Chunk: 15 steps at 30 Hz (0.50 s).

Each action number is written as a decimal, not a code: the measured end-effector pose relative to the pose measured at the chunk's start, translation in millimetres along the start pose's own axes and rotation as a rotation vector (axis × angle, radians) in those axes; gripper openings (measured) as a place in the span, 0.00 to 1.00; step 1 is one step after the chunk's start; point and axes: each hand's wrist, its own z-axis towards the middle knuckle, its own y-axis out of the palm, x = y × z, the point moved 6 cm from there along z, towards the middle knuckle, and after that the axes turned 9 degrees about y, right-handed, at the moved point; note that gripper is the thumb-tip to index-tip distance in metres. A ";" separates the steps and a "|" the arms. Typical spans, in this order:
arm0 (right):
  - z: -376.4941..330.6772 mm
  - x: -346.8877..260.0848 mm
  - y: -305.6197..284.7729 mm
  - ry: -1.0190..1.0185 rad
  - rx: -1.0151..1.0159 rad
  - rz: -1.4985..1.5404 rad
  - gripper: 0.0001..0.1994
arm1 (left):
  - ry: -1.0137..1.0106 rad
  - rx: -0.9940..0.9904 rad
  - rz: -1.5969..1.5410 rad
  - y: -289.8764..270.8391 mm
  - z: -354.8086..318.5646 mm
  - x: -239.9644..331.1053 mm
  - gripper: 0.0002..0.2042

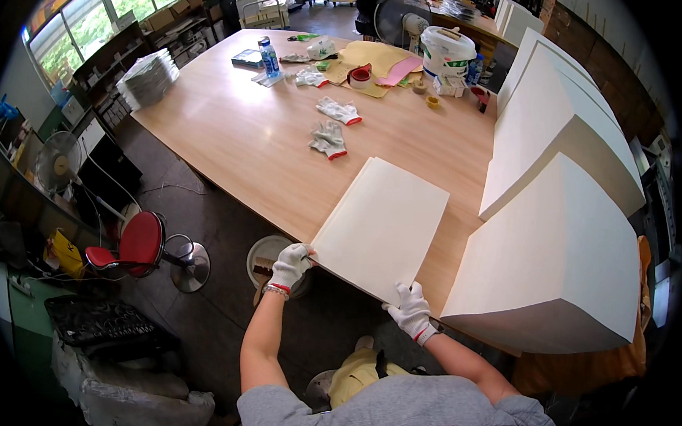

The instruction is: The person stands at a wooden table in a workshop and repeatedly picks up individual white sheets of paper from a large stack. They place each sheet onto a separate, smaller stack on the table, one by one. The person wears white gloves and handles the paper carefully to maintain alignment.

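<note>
A small stack of cream paper sheets [387, 222] lies at the near edge of the wooden table, its sheets slightly offset along the left and far edges. In a white knit glove, my left hand [290, 267] is closed on the stack's near left corner. My right hand [411, 312], gloved the same way, grips the near edge close to the right corner. The fingers under the paper are hidden. To the right of the stack rises a tall pile of large white paper [537, 258], with another tall paper pile [559, 142] behind it.
Spare gloves [328, 140] lie mid-table [231, 134]. Farther back are a water bottle [269, 58], tape rolls [359, 77], yellow sheets [372, 55] and a white bucket [448, 52]. Below the left edge stand another bucket [255, 255] and a red stool [141, 244].
</note>
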 end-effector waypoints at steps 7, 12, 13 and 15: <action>-5.3 2.7 -11.6 -0.013 -0.147 -0.014 0.33 | 0.055 -0.124 0.325 -0.9 3.7 74.2 0.18; -68.2 -27.2 -157.8 -0.067 -0.389 0.550 0.18 | 0.192 -0.106 0.724 -1.8 27.2 164.6 0.22; -86.4 -35.2 -208.5 -0.167 -0.286 0.520 0.15 | 0.251 -0.057 0.675 1.6 39.4 182.7 0.22; -130.3 -35.9 -311.4 -0.313 -0.047 0.459 0.11 | 0.342 0.028 0.512 11.7 64.5 246.1 0.20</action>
